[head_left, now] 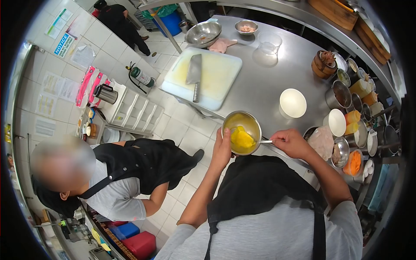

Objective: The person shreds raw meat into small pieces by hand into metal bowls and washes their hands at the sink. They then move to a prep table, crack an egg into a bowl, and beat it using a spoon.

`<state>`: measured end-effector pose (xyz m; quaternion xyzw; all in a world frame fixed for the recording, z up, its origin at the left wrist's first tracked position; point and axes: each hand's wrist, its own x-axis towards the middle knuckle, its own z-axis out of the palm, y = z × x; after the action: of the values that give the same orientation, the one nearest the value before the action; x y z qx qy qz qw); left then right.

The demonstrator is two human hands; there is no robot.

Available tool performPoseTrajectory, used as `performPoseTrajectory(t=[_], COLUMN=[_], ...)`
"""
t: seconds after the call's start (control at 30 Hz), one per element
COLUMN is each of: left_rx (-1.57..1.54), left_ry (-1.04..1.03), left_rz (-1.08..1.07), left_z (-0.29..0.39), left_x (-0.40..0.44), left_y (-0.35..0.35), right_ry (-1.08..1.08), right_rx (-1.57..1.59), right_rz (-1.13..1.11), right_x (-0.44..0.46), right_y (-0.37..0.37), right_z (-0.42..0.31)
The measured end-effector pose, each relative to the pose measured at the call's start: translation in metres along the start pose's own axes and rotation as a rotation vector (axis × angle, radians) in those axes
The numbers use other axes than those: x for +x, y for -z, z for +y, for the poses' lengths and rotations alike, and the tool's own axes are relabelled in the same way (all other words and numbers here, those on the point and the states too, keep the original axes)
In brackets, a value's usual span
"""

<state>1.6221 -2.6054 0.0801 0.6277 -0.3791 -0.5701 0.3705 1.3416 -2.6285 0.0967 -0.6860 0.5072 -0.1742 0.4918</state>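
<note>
My left hand [222, 146] grips the rim of a round metal bowl [252, 122] at its left side, with the thumb along the edge. A bright yellow mixture [242, 139], like beaten egg, lies in the bowl. The fingers of my right hand [291, 143] are closed on the handle of a metal spoon [265, 141], which reaches over the bowl's right rim. The spoon's head is hidden in the yellow mixture. The bowl is held in front of my apron, at the near edge of the steel table [260, 82].
A cleaver [194, 73] lies on a white cutting board [225, 71]. White bowls [293, 103], containers and squeeze bottles [352, 117] crowd the right side. A co-worker in a black apron [134, 162] stands close on my left; another person [116, 21] is farther back.
</note>
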Motion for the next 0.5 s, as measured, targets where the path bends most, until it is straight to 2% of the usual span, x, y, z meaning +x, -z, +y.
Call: performPoseTrajectory(t=[0.1,0.2,0.23,0.3,0.37,0.4,0.43,0.5], left_rx=[-0.014,-0.022,-0.010,0.010,-0.042,-0.062,-0.013,0.010], left_ry=[0.008,-0.031,-0.021,-0.003,-0.015,-0.016,-0.028,0.001], left_rz=[0.002,-0.008,-0.002,0.023,-0.004,-0.019,0.022,0.042], left_z=[0.002,-0.005,-0.005,-0.006,-0.003,-0.005,-0.012,0.002], left_x=[0.002,0.008,0.010,0.010,0.012,0.011,0.013,0.005], left_y=[-0.001,0.001,0.001,0.001,0.002,0.002,0.000,0.000], right_ry=[-0.009,0.051,0.055,0.101,0.086,0.112,0.042,0.075], right_rx=[0.042,-0.072,-0.006,0.118,-0.110,-0.147,-0.042,0.048], right_rz=[0.137,0.111,-0.017,0.084,0.233,0.214,0.021,0.155], right_x=[0.000,0.000,0.002,0.002,0.000,-0.001,-0.002,0.000], right_y=[-0.005,-0.006,-0.004,-0.011,-0.010,-0.008,-0.002,-0.011], right_z=[-0.002,0.010,0.022,0.022,-0.002,0.001,-0.004,0.004])
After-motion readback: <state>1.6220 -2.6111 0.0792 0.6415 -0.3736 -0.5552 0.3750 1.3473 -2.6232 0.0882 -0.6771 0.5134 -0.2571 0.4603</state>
